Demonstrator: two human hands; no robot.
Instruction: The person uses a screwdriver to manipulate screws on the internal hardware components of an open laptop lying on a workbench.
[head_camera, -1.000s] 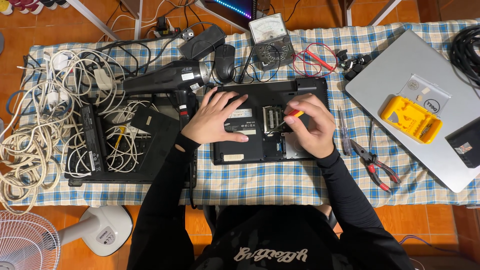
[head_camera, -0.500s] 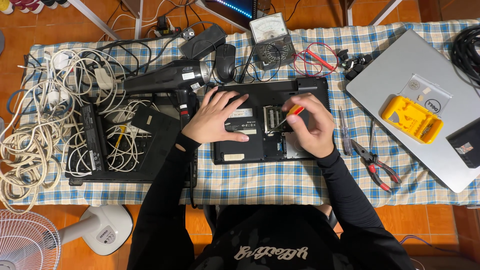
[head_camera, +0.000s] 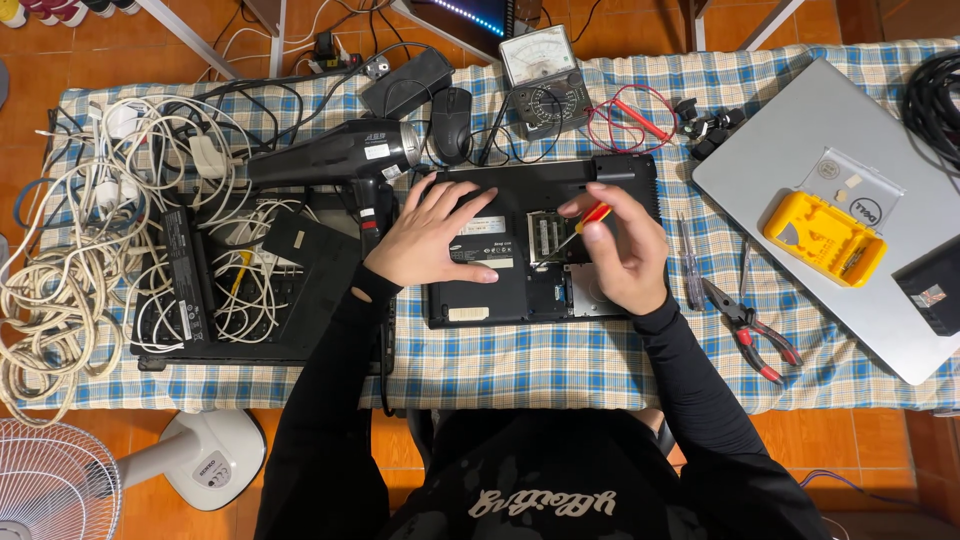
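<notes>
Laptop (head_camera: 520, 250) lies upside down, cover off; my left hand (head_camera: 430, 235) presses flat, right hand (head_camera: 615, 250) grips a screwdriver (head_camera: 588, 220) at the memory slot; reassembly remains.

Under the left hand's fingers (head_camera: 455, 205), the upturned laptop (head_camera: 500, 280) shows matt black plastic with pale paper labels. Pinched in the right hand's fingers (head_camera: 590, 215), the screwdriver (head_camera: 585, 222) has a glossy red-and-yellow plastic grip and a thin bright metal shaft. Out past the right fingers, pliers (head_camera: 750, 335) show dull metal with rubbery red-black handles. Beneath it all, the tabletop wears a woven checked cloth (head_camera: 540, 365), soft and matt.
</notes>
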